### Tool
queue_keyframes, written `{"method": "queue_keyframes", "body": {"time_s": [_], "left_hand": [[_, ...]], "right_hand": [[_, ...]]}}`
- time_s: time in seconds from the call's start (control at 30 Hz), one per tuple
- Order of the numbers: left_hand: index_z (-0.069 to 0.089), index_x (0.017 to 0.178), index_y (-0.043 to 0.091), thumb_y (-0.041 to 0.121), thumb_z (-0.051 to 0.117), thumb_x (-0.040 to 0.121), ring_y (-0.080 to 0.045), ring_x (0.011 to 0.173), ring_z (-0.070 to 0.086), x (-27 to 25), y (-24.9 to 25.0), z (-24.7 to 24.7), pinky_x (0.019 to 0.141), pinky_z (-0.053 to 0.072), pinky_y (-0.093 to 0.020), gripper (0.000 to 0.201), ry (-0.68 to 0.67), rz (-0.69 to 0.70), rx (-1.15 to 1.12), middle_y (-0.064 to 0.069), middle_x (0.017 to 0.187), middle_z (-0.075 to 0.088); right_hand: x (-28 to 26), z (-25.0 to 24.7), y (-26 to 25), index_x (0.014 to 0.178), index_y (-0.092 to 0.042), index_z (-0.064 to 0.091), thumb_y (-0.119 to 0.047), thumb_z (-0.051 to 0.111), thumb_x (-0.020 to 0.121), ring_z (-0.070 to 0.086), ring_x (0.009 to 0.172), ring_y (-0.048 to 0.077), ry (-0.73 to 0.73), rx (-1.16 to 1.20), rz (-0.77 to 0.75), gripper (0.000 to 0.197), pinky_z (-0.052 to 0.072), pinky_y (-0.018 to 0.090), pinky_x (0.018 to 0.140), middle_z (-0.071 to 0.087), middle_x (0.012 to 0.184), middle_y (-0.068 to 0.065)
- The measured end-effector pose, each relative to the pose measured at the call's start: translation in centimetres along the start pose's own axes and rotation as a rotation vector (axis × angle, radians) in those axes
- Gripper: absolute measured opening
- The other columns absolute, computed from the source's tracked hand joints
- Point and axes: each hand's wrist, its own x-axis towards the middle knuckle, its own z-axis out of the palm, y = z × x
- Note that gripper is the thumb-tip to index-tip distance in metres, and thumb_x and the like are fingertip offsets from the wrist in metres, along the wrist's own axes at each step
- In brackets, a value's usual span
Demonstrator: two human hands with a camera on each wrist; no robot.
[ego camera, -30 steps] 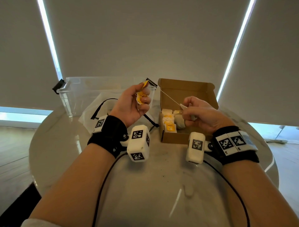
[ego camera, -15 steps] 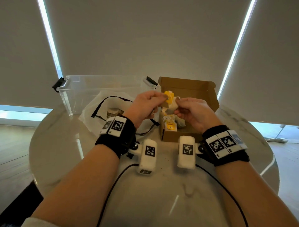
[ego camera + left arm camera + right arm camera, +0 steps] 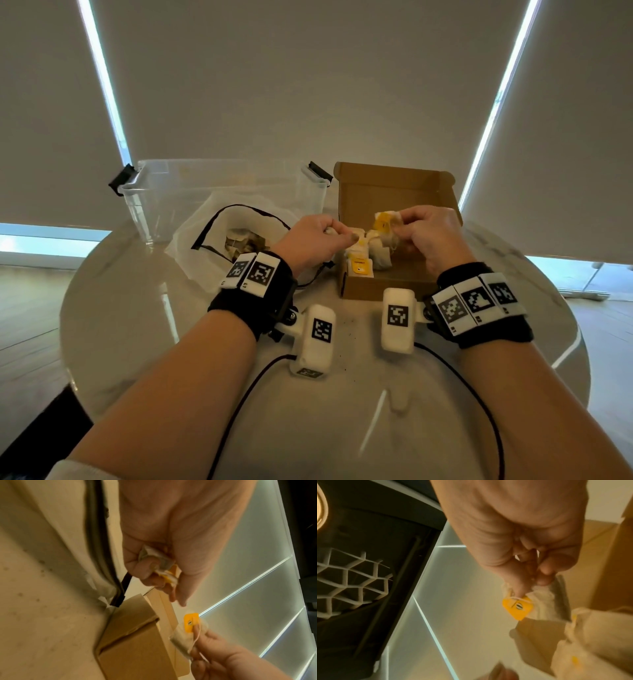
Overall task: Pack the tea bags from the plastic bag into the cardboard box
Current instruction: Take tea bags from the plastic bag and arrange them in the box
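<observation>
The task looks about half done: several tea bags (image 3: 363, 255) stand in the box (image 3: 390, 192), each hand, right hand (image 3: 435, 236) and left hand (image 3: 313, 236), pinches one more above it, and others wait in the plastic bag (image 3: 246, 240).

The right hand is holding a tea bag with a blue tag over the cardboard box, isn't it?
Not quite: the tag is yellow, not blue, as the right wrist view shows. The right hand does hold that tea bag over the cardboard box.
</observation>
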Motion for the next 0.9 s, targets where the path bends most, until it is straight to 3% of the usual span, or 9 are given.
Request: {"method": "queue_keyframes", "body": {"time_s": [0.13, 0.23, 0.3, 0.43, 0.57, 0.67, 0.73, 0.83, 0.9], "left_hand": [[0.059, 0.100, 0.020, 0.031, 0.068, 0.085, -0.008, 0.086, 0.051, 0.3, -0.5, 0.2, 0.071, 0.042, -0.022, 0.022, -0.065, -0.074, 0.226, 0.001, 0.107, 0.057], [0.057, 0.109, 0.019, 0.032, 0.069, 0.083, -0.010, 0.096, 0.048, 0.3, -0.6, 0.1, 0.076, 0.040, -0.023, 0.031, -0.038, -0.073, 0.315, 0.001, 0.115, 0.054], [0.057, 0.111, 0.018, 0.031, 0.069, 0.084, -0.010, 0.097, 0.047, 0.4, -0.7, 0.1, 0.081, 0.039, -0.026, 0.032, -0.031, -0.074, 0.311, -0.001, 0.117, 0.054], [0.056, 0.113, 0.018, 0.032, 0.068, 0.084, -0.012, 0.099, 0.049, 0.5, -0.9, 0.1, 0.086, 0.043, -0.028, 0.035, -0.035, -0.075, 0.318, -0.001, 0.118, 0.054], [0.055, 0.115, 0.018, 0.036, 0.063, 0.087, -0.014, 0.097, 0.053, 0.6, -0.9, -0.2, 0.086, 0.048, -0.031, 0.034, -0.061, -0.059, 0.317, -0.001, 0.112, 0.055], [0.053, 0.109, 0.018, 0.045, 0.039, 0.098, -0.010, 0.067, 0.050, 0.5, -0.3, -0.3, 0.057, 0.044, -0.024, 0.032, -0.057, -0.109, 0.010, 0.000, 0.087, 0.056], [0.054, 0.110, 0.018, 0.055, 0.022, 0.098, -0.011, 0.065, 0.050, 0.5, 0.1, -0.6, 0.053, 0.041, -0.023, 0.050, -0.078, -0.187, -0.250, 0.000, 0.081, 0.058], [0.055, 0.116, 0.017, 0.067, 0.011, 0.092, -0.012, 0.060, 0.050, 0.4, 0.4, -1.0, 0.044, 0.039, -0.020, 0.071, -0.171, -0.207, -0.600, -0.002, 0.077, 0.060], [0.053, 0.121, 0.016, 0.069, 0.007, 0.090, -0.012, 0.057, 0.050, 0.1, 0.5, -1.3, 0.042, 0.038, -0.018, 0.077, -0.223, -0.179, -0.688, -0.003, 0.077, 0.059]], "right_hand": [[1.7, -0.5, 1.0, 0.104, -0.002, 0.062, 0.003, 0.058, 0.087, 0.059, 0.068, 0.016, -0.036, -0.091, 0.275, 0.018, 0.054, 0.026, 0.065, 0.060, 0.082, 0.009], [1.5, 0.3, 1.1, 0.099, 0.002, 0.059, 0.007, 0.055, 0.087, 0.059, 0.069, 0.019, -0.157, -0.127, 0.421, 0.013, 0.055, 0.033, 0.073, 0.059, 0.081, 0.012], [1.5, 0.9, 1.1, 0.099, 0.004, 0.058, 0.010, 0.053, 0.087, 0.062, 0.075, 0.022, -0.183, -0.099, 0.419, 0.014, 0.055, 0.036, 0.076, 0.061, 0.088, 0.013], [1.7, 1.9, 1.7, 0.120, 0.011, 0.053, 0.013, 0.051, 0.086, 0.063, 0.097, 0.032, -0.134, 0.044, 0.317, 0.034, 0.054, 0.036, 0.077, 0.058, 0.120, 0.027], [1.9, 2.3, 1.7, 0.119, 0.010, 0.054, 0.011, 0.054, 0.086, 0.062, 0.097, 0.029, -0.114, 0.117, 0.344, 0.033, 0.055, 0.033, 0.077, 0.059, 0.113, 0.027], [2.0, 2.3, 1.4, 0.116, 0.004, 0.057, 0.007, 0.054, 0.088, 0.060, 0.091, 0.022, -0.136, 0.141, 0.416, 0.028, 0.055, 0.030, 0.075, 0.061, 0.103, 0.014], [2.0, 1.9, 1.2, 0.114, 0.002, 0.060, 0.006, 0.053, 0.088, 0.060, 0.086, 0.019, -0.129, 0.080, 0.395, 0.027, 0.055, 0.030, 0.078, 0.061, 0.107, 0.013], [1.9, 0.8, 0.7, 0.102, -0.010, 0.064, 0.001, 0.051, 0.089, 0.051, 0.075, 0.011, -0.020, -0.069, 0.216, 0.021, 0.043, 0.023, 0.059, 0.060, 0.100, 0.006], [1.4, 0.1, 0.0, 0.095, -0.021, 0.062, -0.002, 0.052, 0.090, 0.046, 0.079, 0.007, 0.051, -0.139, 0.063, 0.023, 0.036, 0.021, 0.059, 0.053, 0.099, -0.003]]}}
